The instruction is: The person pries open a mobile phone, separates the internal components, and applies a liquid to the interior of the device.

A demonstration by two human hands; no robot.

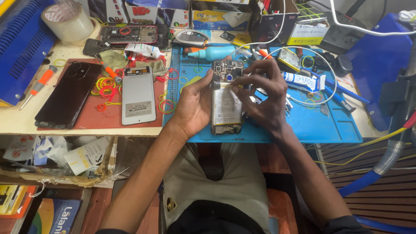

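Even, bright light falls from above onto the blue work mat (303, 125), leaving only short, soft shadows beneath the left hand (195, 106) and the right hand (264, 97). The black phone back (69, 93) on the left carries a faint sheen. Below the near bench edge it turns dim. Straight lines bow at the edges, and the corners look slightly soft.

A pale worktop (17, 123) stood under even light; a cluttered shelf (52, 173) sat beneath; dark slatted flooring (381, 190) lay right.
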